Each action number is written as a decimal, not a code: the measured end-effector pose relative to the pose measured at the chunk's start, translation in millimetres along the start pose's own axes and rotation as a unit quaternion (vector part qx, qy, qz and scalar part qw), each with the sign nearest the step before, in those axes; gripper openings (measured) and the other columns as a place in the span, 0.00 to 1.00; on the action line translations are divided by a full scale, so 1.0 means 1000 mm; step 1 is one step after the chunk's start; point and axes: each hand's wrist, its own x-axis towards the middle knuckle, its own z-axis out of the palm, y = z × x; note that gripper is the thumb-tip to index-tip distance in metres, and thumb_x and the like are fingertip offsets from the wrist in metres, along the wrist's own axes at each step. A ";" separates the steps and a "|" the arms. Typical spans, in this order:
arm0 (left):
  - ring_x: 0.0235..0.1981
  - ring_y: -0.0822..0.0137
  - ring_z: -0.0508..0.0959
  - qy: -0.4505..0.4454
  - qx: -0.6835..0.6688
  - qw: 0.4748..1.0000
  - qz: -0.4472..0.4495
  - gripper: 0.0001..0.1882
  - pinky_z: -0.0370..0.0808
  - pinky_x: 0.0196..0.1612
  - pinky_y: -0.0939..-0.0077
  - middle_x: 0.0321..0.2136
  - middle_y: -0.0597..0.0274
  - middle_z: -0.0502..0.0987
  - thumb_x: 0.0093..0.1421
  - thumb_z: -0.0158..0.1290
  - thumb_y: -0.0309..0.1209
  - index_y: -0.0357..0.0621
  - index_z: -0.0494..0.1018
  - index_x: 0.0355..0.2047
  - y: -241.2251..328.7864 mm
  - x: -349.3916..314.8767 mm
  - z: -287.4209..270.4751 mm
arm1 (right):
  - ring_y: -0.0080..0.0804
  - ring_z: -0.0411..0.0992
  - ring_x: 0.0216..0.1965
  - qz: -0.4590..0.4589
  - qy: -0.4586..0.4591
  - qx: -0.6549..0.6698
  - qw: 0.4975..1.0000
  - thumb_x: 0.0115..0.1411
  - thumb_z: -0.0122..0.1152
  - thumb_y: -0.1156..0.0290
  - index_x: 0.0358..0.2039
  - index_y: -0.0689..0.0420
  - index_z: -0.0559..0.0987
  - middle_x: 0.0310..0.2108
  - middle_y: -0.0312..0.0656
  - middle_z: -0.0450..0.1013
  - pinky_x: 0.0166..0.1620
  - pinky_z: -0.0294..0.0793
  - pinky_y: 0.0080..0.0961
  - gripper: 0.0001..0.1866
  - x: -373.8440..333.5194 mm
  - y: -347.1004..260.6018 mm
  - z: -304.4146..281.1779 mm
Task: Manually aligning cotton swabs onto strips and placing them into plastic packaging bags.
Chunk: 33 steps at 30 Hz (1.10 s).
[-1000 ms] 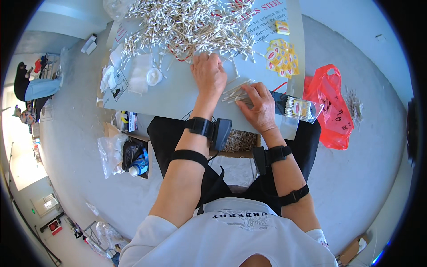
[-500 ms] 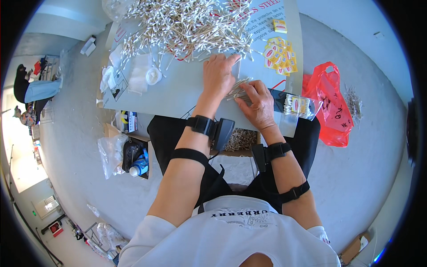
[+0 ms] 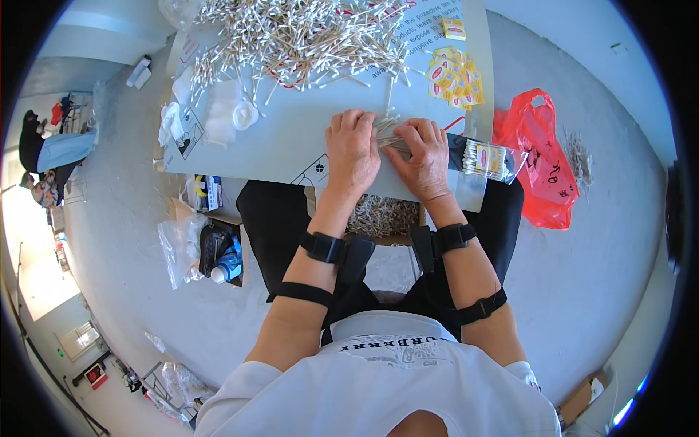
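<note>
A small bundle of cotton swabs (image 3: 386,131) lies between my two hands over the near part of the table. My left hand (image 3: 352,151) is closed at the bundle's left side, its fingers bent and pressed together, the tips partly hidden. From the other side my right hand (image 3: 422,154) grips the bundle between thumb and curled fingers. Just beyond, one swab (image 3: 389,93) lies apart on the tabletop. A large loose heap of cotton swabs (image 3: 298,40) spreads over the far side. Right of my right hand sits a clear pack of swabs (image 3: 486,160) with a yellow label.
Yellow labels (image 3: 455,79) are scattered at the table's right, with a small stack (image 3: 453,29) beyond. A round white container (image 3: 245,115) stands at left by clear bags (image 3: 220,120). A red plastic bag (image 3: 539,164) hangs off to the right. Below the table edge, a box (image 3: 382,217) holds many swabs.
My left hand has drawn back from the edge of the heap to the bundle beside my right hand. My right hand keeps its grip. The view has shifted slightly.
</note>
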 end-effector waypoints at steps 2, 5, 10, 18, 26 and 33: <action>0.46 0.51 0.73 0.039 -0.033 0.999 -0.013 0.19 0.68 0.51 0.57 0.44 0.53 0.74 0.52 0.53 0.18 0.41 0.75 0.46 -0.001 -0.008 0.002 | 0.40 0.69 0.42 -0.003 -0.006 0.003 1.000 0.40 0.74 0.68 0.36 0.53 0.78 0.42 0.39 0.71 0.42 0.67 0.37 0.20 0.001 -0.002 -0.001; 0.50 0.48 0.72 0.080 -0.222 0.968 -0.083 0.22 0.67 0.55 0.56 0.47 0.49 0.73 0.53 0.50 0.16 0.40 0.73 0.49 -0.015 -0.015 -0.001 | 0.42 0.70 0.43 0.002 -0.001 0.038 0.999 0.41 0.72 0.71 0.38 0.55 0.78 0.42 0.40 0.71 0.45 0.69 0.37 0.21 0.005 -0.008 -0.008; 0.61 0.44 0.65 0.040 -0.010 0.997 -0.065 0.30 0.58 0.64 0.50 0.58 0.43 0.66 0.57 0.53 0.25 0.33 0.61 0.60 -0.006 -0.011 -0.005 | 0.42 0.71 0.48 0.082 0.065 0.166 0.981 0.45 0.68 0.78 0.44 0.59 0.78 0.46 0.45 0.71 0.52 0.71 0.33 0.23 -0.007 -0.006 -0.011; 0.72 0.50 0.48 -0.083 0.114 0.987 -0.074 0.40 0.42 0.70 0.43 0.69 0.45 0.52 0.64 0.49 0.50 0.38 0.53 0.68 0.020 -0.007 0.020 | 0.31 0.66 0.56 0.226 0.135 0.396 0.880 0.67 0.52 0.76 0.49 0.65 0.75 0.54 0.44 0.70 0.59 0.65 0.25 0.12 -0.005 -0.007 -0.008; 0.72 0.53 0.49 -0.151 0.119 0.981 -0.004 0.40 0.42 0.70 0.44 0.70 0.52 0.52 0.64 0.49 0.50 0.46 0.50 0.70 0.012 -0.016 0.008 | 0.38 0.71 0.51 0.206 0.117 0.294 0.926 0.63 0.55 0.77 0.44 0.63 0.77 0.47 0.46 0.74 0.54 0.69 0.28 0.10 0.008 0.002 -0.008; 0.71 0.54 0.51 -0.132 0.114 0.985 -0.005 0.39 0.43 0.69 0.42 0.70 0.53 0.52 0.62 0.51 0.48 0.49 0.52 0.69 0.011 -0.025 0.007 | 0.50 0.76 0.40 0.143 -0.144 -0.038 0.979 0.56 0.58 0.68 0.30 0.59 0.80 0.37 0.47 0.78 0.42 0.75 0.43 0.09 0.086 -0.004 0.001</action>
